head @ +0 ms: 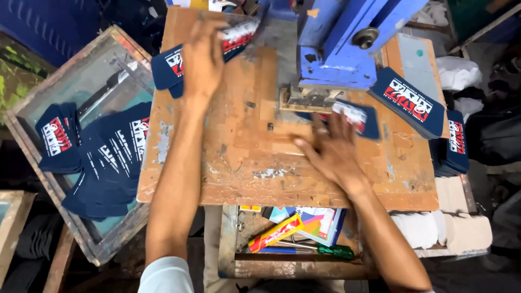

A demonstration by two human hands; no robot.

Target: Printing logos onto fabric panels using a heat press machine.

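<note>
The left hand [202, 57] reaches across the worn wooden table [244, 163], fingers closed on a navy printed piece [239, 37] near the far edge, just above another piece [167, 68]. The right hand [332, 152] lies with fingers spread, tips on a navy piece [361, 116] under the blue press [336, 49]. A stack [410, 103] lies to the right; more pieces fill a framed tray [87, 157] at left.
</note>
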